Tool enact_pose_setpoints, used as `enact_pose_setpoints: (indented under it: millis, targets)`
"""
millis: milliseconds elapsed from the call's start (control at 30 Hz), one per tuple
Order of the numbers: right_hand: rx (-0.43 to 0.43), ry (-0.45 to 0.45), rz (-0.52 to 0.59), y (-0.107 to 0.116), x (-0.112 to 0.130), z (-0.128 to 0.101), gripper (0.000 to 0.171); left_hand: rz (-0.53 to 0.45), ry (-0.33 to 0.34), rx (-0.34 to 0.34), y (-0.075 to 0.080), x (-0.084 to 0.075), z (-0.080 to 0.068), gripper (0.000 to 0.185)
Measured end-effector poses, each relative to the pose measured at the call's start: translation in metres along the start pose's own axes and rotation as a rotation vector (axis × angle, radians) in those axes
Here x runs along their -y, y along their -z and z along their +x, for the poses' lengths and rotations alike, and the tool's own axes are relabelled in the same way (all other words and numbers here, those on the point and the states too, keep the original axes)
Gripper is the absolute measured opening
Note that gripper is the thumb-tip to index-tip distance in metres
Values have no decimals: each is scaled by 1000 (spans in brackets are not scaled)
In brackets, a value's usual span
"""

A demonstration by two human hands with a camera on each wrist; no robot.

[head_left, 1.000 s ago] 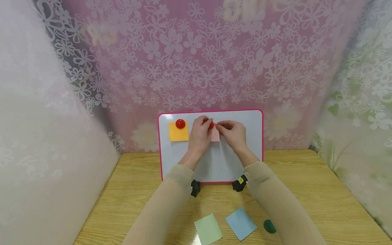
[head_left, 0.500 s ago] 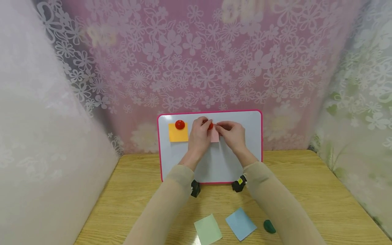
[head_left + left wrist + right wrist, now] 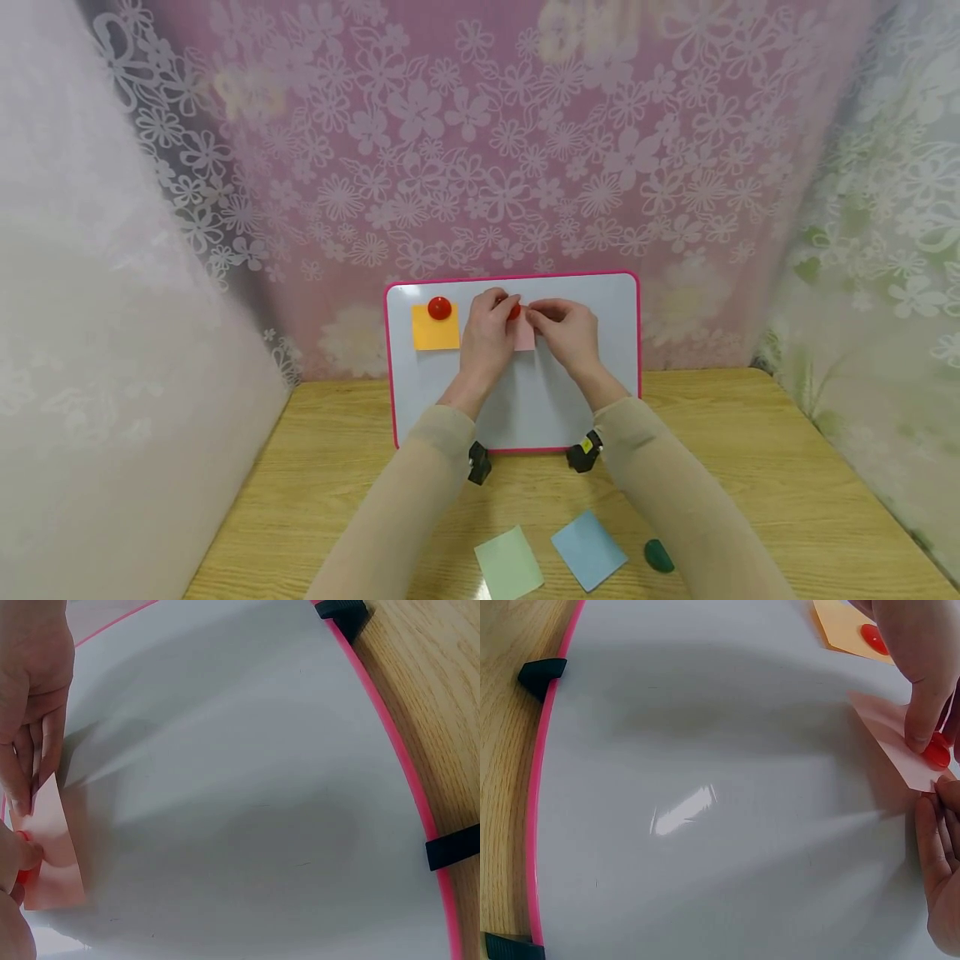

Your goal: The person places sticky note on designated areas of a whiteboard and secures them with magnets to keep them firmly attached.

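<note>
Against the whiteboard (image 3: 555, 417), my left hand (image 3: 486, 337) pinches a round red magnet (image 3: 514, 310) at the upper part of a pink sticky note (image 3: 525, 336). The right hand (image 3: 572, 332) pinches the note's upper right corner between thumb and fingertips. In the right wrist view, the pink paper (image 3: 889, 735) stands out from the board at its lower edge, with the left thumb beside the magnet (image 3: 936, 752). Left of the hands, an orange sticky note (image 3: 435, 329) hangs on the board under another red magnet (image 3: 439, 308).
Black feet (image 3: 583, 452) hold the pink-framed board upright on the wooden table (image 3: 300, 500). Nearer lie a green sticky note (image 3: 510, 563), a blue sticky note (image 3: 589, 550) and a dark green magnet (image 3: 658, 556) beside the right sleeve. A flowered curtain (image 3: 480, 167) hangs behind.
Both hands keep their hold on the magnet and the pink note. Only the head view has shifted a little, so the board appears slightly lower and further left.
</note>
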State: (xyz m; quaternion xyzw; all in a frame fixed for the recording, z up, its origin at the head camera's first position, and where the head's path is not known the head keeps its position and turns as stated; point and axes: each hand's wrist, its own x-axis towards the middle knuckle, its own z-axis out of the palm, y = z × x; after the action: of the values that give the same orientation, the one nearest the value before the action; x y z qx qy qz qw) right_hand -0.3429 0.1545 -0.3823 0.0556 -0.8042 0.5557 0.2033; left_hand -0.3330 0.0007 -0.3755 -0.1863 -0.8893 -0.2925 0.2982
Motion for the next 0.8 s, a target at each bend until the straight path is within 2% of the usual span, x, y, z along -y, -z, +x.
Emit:
enact_pose_setpoints:
  millis: [800]
  targets:
    - [-20, 38, -31, -2, -2, 0, 24, 45, 6, 6, -2, -1, 2, 37]
